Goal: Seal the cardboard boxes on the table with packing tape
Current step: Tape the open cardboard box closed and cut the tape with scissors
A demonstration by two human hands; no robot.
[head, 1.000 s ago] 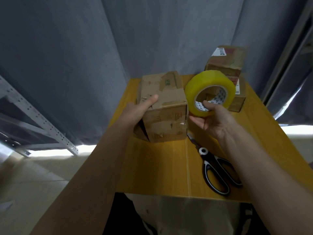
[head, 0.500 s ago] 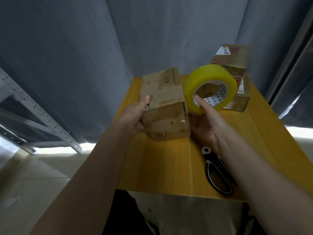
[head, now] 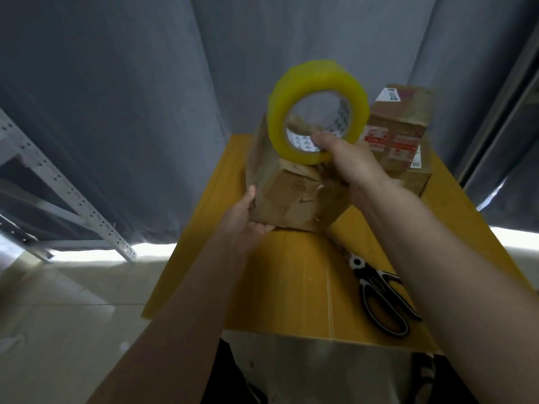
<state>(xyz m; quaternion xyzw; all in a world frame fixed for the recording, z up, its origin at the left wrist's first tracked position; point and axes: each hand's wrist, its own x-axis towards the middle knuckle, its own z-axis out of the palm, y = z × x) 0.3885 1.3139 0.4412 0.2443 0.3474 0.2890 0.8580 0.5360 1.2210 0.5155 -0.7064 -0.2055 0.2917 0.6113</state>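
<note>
Yellow tape roll point(head: 318, 112) is clamped in the right hand point(head: 354, 167); the box point(head: 291, 196), gripped by left-hand fingers point(head: 250, 196), should be steadied before taping.

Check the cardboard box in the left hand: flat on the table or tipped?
Tipped. The cardboard box sits skewed, one corner toward the camera, left hand gripping its lower edge, right hand holding the yellow tape roll above it.
</note>
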